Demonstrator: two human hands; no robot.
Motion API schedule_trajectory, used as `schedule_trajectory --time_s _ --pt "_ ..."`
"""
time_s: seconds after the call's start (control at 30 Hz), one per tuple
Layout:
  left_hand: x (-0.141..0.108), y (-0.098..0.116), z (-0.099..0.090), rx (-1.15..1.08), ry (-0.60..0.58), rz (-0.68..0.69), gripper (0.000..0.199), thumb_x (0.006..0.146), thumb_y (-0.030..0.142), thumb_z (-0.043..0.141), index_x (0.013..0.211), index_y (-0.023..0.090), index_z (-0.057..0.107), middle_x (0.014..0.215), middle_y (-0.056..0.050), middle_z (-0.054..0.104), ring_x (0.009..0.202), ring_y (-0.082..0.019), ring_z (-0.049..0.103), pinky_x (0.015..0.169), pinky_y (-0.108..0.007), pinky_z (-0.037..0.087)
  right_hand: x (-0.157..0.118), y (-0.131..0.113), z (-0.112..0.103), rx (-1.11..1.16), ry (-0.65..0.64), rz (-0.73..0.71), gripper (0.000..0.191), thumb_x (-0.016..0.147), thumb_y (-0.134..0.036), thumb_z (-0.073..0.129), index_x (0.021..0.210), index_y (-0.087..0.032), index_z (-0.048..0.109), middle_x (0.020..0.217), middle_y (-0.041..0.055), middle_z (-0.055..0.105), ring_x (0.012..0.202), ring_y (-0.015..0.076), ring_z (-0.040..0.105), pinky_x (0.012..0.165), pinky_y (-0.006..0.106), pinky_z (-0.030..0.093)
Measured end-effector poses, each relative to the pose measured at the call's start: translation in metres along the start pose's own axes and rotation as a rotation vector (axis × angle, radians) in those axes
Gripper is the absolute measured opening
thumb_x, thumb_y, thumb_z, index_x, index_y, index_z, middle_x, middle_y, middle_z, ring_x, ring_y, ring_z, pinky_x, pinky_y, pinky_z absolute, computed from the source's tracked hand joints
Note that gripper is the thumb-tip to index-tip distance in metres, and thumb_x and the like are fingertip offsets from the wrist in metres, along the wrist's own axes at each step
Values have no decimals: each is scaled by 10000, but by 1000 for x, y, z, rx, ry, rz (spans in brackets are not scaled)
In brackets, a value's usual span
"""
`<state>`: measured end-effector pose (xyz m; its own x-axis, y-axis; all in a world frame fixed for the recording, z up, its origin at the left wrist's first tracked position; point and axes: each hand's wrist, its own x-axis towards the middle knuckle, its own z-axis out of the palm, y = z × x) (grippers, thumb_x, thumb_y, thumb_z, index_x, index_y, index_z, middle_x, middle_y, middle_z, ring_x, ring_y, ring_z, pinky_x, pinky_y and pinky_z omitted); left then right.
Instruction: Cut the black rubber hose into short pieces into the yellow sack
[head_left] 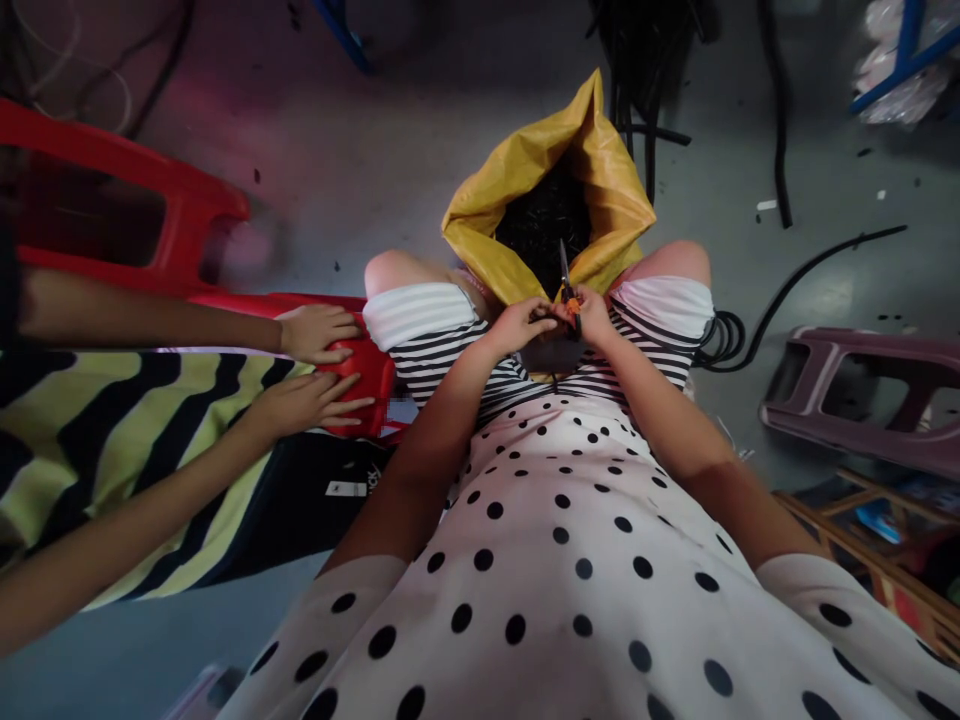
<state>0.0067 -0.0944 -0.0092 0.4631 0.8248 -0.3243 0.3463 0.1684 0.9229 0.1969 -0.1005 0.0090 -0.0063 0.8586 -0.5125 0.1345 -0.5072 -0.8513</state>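
Scissors (565, 268), orange-blk-handled, gripped in my R fingers (586, 300) nr yellow sack (517, 165) of blk scraps (547, 212); can't tell L fingers' (534, 305) hold.

Orange-and-black scissors (565, 272), tip-forward at open yellow sack (616, 178)

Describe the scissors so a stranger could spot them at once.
Find the open yellow sack at upper centre. At its near edge, the person's right hand holds the scissors, blade pointing toward the sack's mouth. Their orange patch sets them apart from the black contents beyond.
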Motion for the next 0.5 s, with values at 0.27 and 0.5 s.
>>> schedule_trajectory --time_s 0.27,0.5 --pt "17 -15 -26 -36 294 -32 349 1042 533 626 933 202 644 717 1 580 657 -168 577 710 -338 550 -7 -5 -5 85 54 59 721 676 -681 925 913 -289 368 740 -50 532 620 149 540 584 329 489" --pt "17 -15 -27 -42 390 -39 433 1055 636 612 1171 220 647 775 8 572 731 -175 618 795 -360 591 -17 -6 -5 -342 -75 -25 713 674 -789 878 825 -260 425 729 -50 469 732 151 421 656 310 341"
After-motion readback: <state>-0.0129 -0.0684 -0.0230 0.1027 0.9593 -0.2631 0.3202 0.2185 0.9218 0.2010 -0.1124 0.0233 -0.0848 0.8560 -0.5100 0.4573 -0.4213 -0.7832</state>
